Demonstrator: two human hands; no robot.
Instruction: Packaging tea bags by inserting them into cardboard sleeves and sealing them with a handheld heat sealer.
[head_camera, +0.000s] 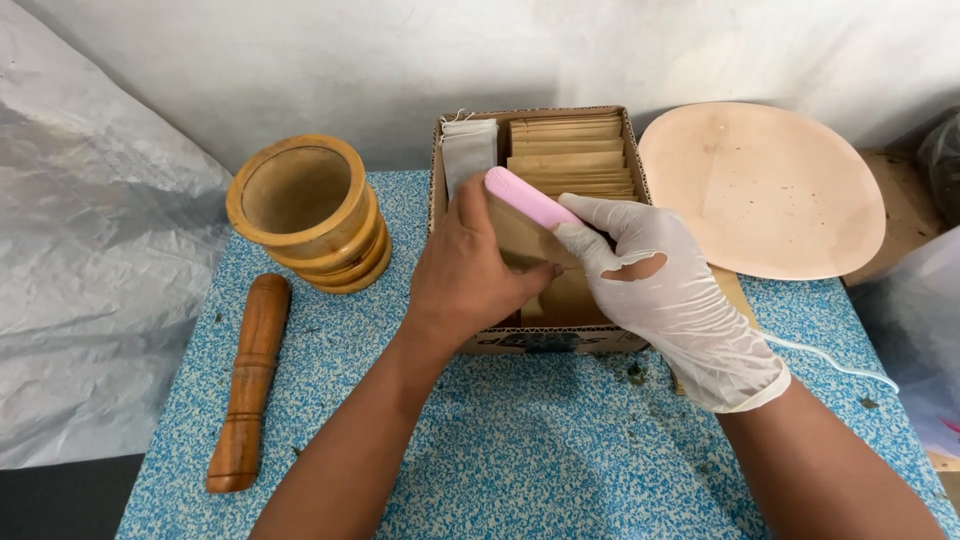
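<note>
Now your gloved right hand (665, 290) grips a pink tool (530, 198) over the cardboard box (440, 190). Your bare left hand (475, 270) pinches a brown packet (525, 240) inside it.

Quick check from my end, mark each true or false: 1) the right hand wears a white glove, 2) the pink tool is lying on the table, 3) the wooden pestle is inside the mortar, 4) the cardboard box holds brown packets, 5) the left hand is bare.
1) True: the right hand wears a thin white glove.
2) False: the pink tool is held in the right hand, above the cardboard box.
3) False: the wooden pestle lies on the blue speckled table, beside the mortar, which looks empty.
4) True: brown packets stand in rows in the box.
5) True: the left hand is bare and rests over the box's front part.
</note>
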